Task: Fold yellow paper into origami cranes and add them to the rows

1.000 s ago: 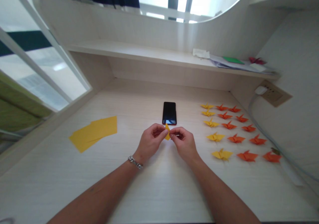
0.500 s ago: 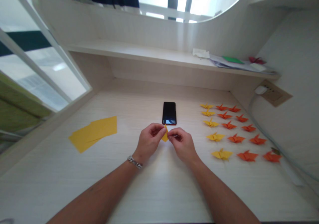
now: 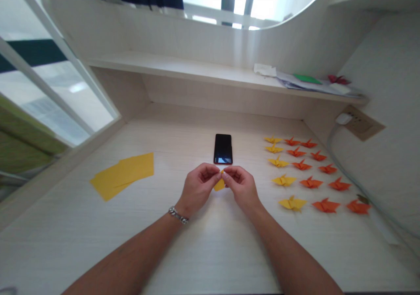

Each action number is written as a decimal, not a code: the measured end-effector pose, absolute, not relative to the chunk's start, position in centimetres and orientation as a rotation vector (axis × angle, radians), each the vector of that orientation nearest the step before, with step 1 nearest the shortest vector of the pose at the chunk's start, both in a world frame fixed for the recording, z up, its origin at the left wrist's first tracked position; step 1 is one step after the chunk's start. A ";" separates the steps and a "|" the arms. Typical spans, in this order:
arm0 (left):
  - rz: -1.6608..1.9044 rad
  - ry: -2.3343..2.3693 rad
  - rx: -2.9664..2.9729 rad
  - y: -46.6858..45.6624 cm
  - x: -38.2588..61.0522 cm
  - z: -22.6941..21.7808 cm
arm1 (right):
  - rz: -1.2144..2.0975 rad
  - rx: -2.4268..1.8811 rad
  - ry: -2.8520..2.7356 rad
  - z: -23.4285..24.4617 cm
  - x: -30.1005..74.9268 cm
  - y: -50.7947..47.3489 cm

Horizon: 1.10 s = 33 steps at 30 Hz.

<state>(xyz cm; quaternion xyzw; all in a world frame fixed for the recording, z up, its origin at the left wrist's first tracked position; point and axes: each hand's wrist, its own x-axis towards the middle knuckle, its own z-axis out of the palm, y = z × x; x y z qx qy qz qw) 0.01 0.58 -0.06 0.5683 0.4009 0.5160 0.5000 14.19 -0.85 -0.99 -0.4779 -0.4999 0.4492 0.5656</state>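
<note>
A folded paper (image 3: 219, 185) is being pinched between the fingers (image 3: 214, 176) of the left hand (image 3: 197, 188) and right hand (image 3: 242, 187) over the desk (image 3: 183, 133), by which a phone (image 3: 223, 149) is being borne just beyond them, loose sheets (image 3: 123, 175) well left of them and paper cranes (image 3: 301, 165) right of them.

There are five yellow paper cranes (image 3: 284, 180), ten orange paper cranes (image 3: 310, 182), one black phone (image 3: 223, 148), it seems two flat yellow sheets (image 3: 124, 174), and one small folded yellow piece (image 3: 219, 185).
</note>
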 end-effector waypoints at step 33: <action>0.962 0.987 1.522 0.6 -0.3 0.5 | 0.988 -1.275 -1.225 -0.4 15.3 -0.7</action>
